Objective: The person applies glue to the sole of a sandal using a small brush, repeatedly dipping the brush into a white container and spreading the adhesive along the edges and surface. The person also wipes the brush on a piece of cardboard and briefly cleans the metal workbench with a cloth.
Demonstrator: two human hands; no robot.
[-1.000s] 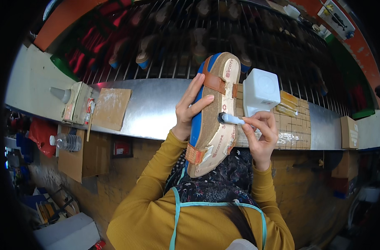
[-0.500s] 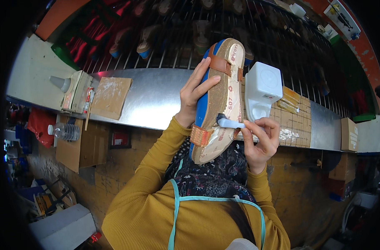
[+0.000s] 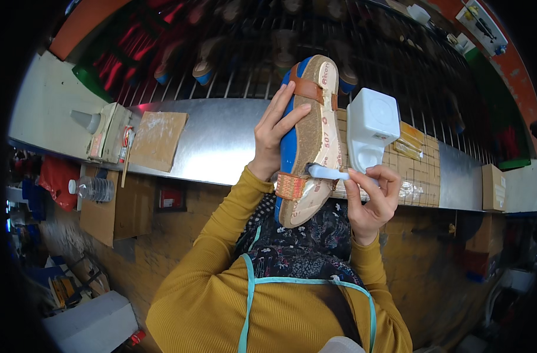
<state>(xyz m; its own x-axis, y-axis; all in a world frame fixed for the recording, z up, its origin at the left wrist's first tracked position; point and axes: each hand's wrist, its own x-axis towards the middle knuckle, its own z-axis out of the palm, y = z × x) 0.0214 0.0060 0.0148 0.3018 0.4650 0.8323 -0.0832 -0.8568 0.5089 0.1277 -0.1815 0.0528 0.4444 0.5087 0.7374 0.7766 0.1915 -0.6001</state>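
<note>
Head | shoe [image 3: 311,141] | in left hand [image 3: 271,135] | just beside right hand [image 3: 372,203]

Bare bench [image 3: 221,138] left of centre: passable. Held sandal [image 3: 304,132] blocks centre; white container [image 3: 374,115] obstructs right of centre.

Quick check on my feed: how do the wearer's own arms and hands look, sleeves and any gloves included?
The left hand and right hand are both bare, with no gloves. The left sleeve and right sleeve are long, mustard-yellow and fairly close-fitting, reaching about the wrists. No cables or markings show on either sleeve.
</note>
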